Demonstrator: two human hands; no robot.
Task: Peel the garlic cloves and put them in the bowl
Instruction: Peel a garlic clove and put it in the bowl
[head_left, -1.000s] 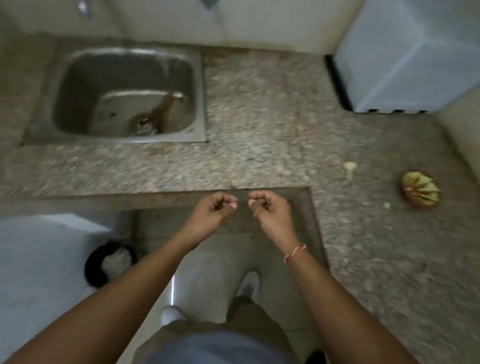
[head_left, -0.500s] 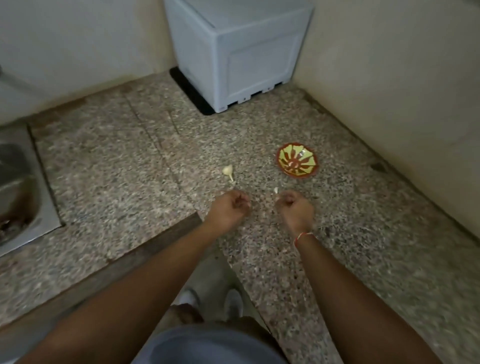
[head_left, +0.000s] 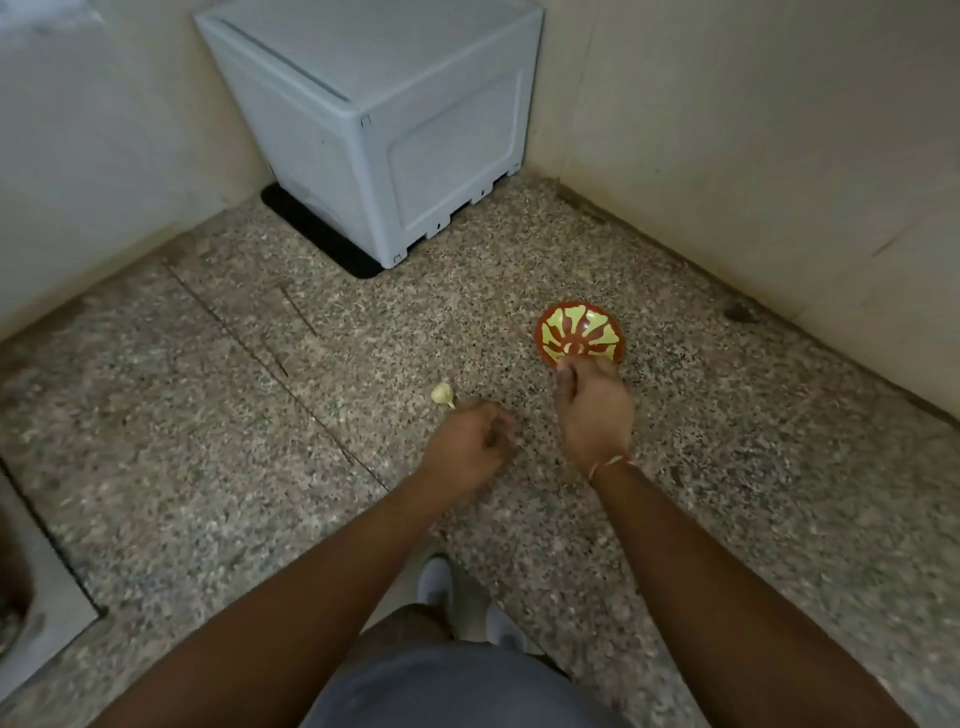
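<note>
The right hand (head_left: 592, 410) reaches to the near edge of the red and yellow bowl (head_left: 580, 332), its fingers curled as if pinching something small, but I cannot tell if a peeled clove is in its grip. The left hand (head_left: 467, 441) is curled too, and what it holds is hidden. One garlic piece (head_left: 442, 393) lies unpeeled on the speckled surface (head_left: 260, 415) just beside the left hand, so the job looks only partly done.

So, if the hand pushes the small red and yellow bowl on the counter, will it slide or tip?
The bowl looks shallow and wide, so tipping seems unlikely. The speckled stone counter looks smooth, so it would probably slide. It seems small and light; the right hand at its near rim could shift it easily.
</note>
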